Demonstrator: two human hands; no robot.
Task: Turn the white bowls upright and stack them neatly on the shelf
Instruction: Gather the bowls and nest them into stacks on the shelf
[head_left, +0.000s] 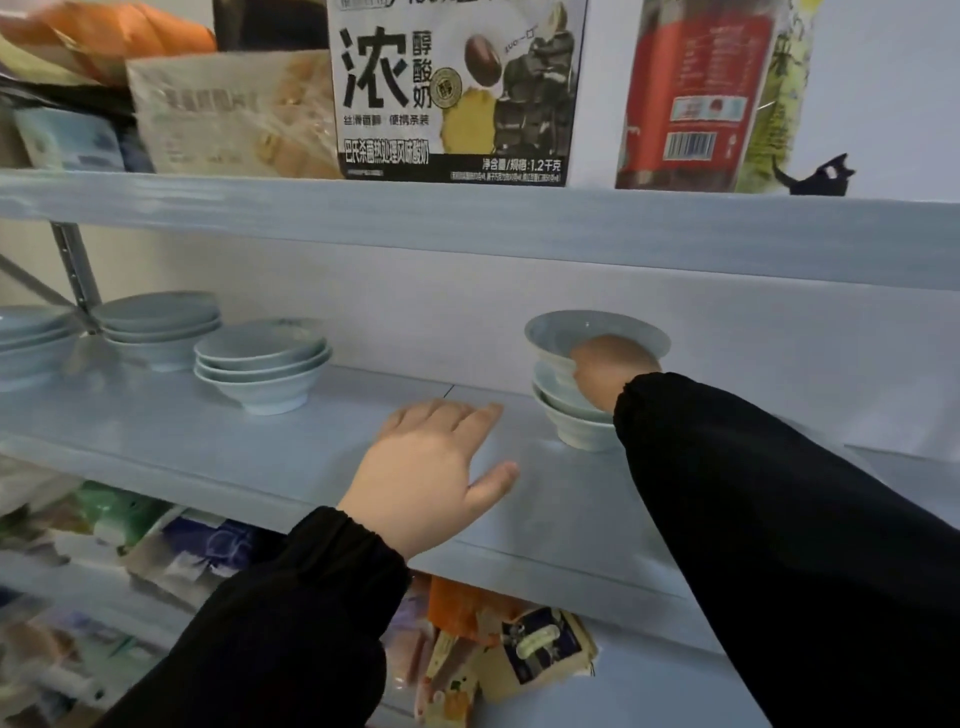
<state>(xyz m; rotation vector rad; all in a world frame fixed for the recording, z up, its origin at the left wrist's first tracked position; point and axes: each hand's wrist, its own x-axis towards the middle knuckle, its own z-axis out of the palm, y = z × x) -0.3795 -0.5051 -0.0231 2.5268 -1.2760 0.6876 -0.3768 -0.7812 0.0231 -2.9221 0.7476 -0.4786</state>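
Observation:
On the pale blue middle shelf (218, 447) several white bowls stand upright in stacks. My right hand (608, 371) grips the rim of the top bowl (571, 330), which sits upright and slightly raised on a stack of bowls (571, 421) at the right. My left hand (431, 467) rests flat on the shelf, fingers spread, holding nothing, just left of that stack. A stack of three bowls (262, 364) stands left of centre. Two more stacks (156, 327) (28, 343) stand further left.
The upper shelf board (467, 228) hangs low over the bowls and carries a yoghurt carton (457, 88), a red-labelled bottle (711, 93) and bags. A metal upright (78, 275) stands at the left. Packets (493, 644) fill the shelf below.

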